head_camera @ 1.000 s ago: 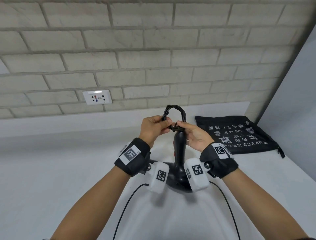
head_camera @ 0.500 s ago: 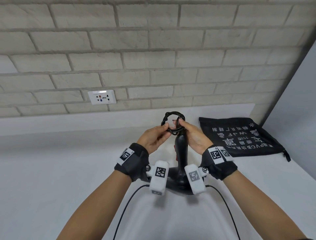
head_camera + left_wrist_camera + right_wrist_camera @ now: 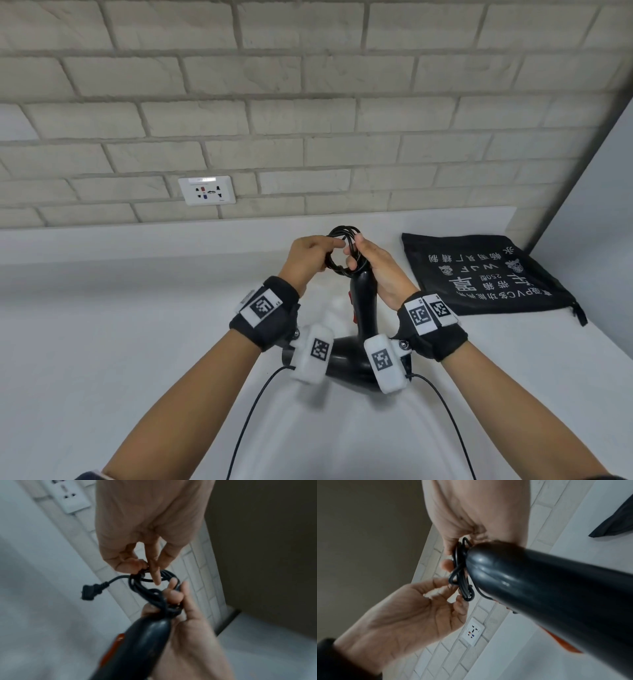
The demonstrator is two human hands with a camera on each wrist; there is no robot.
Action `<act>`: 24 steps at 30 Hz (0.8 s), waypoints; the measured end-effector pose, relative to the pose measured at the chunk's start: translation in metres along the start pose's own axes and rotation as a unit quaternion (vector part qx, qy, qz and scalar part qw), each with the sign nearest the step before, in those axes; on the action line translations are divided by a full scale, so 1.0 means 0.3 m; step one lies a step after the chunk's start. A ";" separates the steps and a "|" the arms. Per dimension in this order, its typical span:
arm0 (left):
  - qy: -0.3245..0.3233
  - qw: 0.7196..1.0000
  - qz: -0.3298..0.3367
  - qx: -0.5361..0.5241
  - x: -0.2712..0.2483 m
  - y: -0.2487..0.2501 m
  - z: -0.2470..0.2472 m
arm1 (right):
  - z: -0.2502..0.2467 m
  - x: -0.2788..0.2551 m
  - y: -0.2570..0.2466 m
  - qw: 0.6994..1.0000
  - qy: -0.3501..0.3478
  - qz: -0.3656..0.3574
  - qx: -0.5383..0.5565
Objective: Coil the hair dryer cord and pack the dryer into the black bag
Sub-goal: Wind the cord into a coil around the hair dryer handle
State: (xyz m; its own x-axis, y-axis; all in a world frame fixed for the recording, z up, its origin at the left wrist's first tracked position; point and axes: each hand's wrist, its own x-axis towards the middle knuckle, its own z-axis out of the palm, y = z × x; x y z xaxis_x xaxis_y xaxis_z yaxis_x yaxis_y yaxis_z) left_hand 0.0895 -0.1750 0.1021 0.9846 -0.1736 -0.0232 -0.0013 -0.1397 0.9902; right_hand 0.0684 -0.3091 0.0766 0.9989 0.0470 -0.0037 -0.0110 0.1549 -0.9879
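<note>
The black hair dryer point(image 3: 363, 308) stands with its body on the white counter point(image 3: 137, 342) and its handle point(image 3: 137, 649) pointing up and away. Its black cord point(image 3: 346, 251) is wound into a small coil at the handle's end. My left hand point(image 3: 318, 253) pinches the coil's left side point(image 3: 142, 568), with the index finger poking through the loop. My right hand point(image 3: 363, 255) grips the coil's right side against the handle end point(image 3: 462, 577). The plug point(image 3: 89, 592) sticks out free to the left. The black bag point(image 3: 479, 274) lies flat on the counter, right of my hands.
A white wall socket point(image 3: 207, 190) sits in the brick wall behind, up and left of the hands. A grey side wall point(image 3: 589, 205) closes the counter on the right, just past the bag. Two thin black cables point(image 3: 253, 411) run from the wrist cameras towards me.
Both hands have sunk slightly with the coil. The loop has turned from an upright oval to a smaller, flatter ring, and my left fingers have shifted across it.
</note>
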 end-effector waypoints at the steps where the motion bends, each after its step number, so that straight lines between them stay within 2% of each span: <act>1: -0.020 0.999 -0.029 -0.025 -0.002 0.014 -0.002 | 0.002 0.001 0.000 1.000 0.002 -0.002 -0.003; 7: -0.029 0.995 -0.068 -0.061 -0.018 0.049 0.013 | 0.019 0.002 0.004 0.999 0.024 -0.025 -0.037; 10: -0.061 0.996 0.009 -0.058 -0.053 0.031 0.024 | 0.014 0.012 0.013 0.996 0.069 -0.042 -0.047; 12: -0.081 0.993 0.033 -0.074 -0.075 0.009 0.029 | 0.014 0.016 0.019 0.993 0.086 -0.052 -0.061; 14: -0.093 0.988 -0.005 -0.125 -0.070 -0.004 0.019 | 0.019 0.012 0.020 0.993 0.081 -0.055 -0.069; 16: -0.097 0.974 -0.077 -0.188 -0.043 0.002 -0.003 | 0.026 0.009 0.017 0.993 0.073 -0.056 -0.071; 17: -0.098 0.972 -0.096 -0.189 -0.031 0.009 -0.011 | 0.029 0.009 0.014 0.993 0.071 -0.058 -0.074; 18: -0.098 0.976 -0.089 -0.171 -0.030 0.015 -0.012 | 0.031 0.007 0.015 0.993 0.070 -0.062 -0.077; 19: -0.093 0.984 -0.054 -0.143 -0.041 0.024 -0.014 | 0.038 0.005 0.010 0.992 0.066 -0.070 -0.081; 22: -0.085 0.991 0.082 -0.056 -0.078 0.019 0.009 | 0.029 0.015 0.014 0.991 0.089 -0.074 -0.071; 24: -0.081 0.989 0.115 -0.045 -0.092 -0.011 0.015 | 0.014 0.027 0.018 0.988 0.114 -0.072 -0.077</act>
State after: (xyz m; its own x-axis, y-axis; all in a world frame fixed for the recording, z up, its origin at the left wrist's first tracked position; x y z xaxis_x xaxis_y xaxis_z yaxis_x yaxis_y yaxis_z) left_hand 0.0616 -0.1743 0.0990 0.9187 -0.3462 0.1901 -0.1999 0.0075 0.9798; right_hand 0.0763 -0.3037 0.0719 0.9744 -0.1902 0.1202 0.1207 -0.0092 -0.9927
